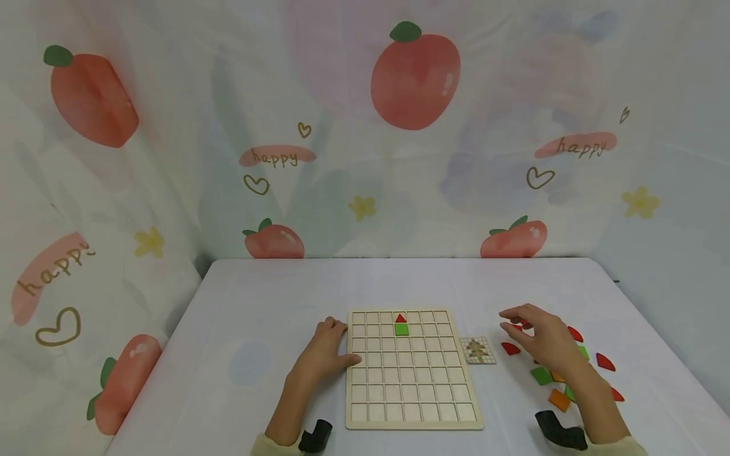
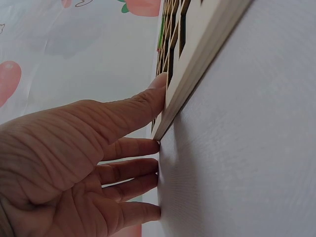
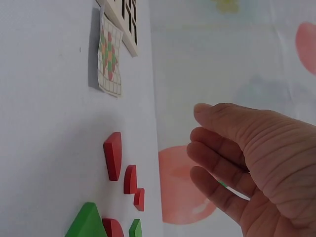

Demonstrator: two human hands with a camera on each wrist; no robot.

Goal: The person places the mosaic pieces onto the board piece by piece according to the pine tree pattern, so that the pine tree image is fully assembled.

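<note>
A pale wooden grid board lies flat on the table. In its top rows sit a red triangle and, just below, a green square. My left hand rests at the board's left edge, thumb on the rim and fingertips down by its side; the left wrist view shows the fingers fairly straight. Over the loose pieces on the right hovers my right hand, thumb and fingers apart. Nothing shows between them in the right wrist view, where red pieces lie on the table.
A small pattern card with a tree picture lies against the board's right side. Several red, green and orange pieces are scattered under and around the right forearm. A printed cloth wall rises behind the white table.
</note>
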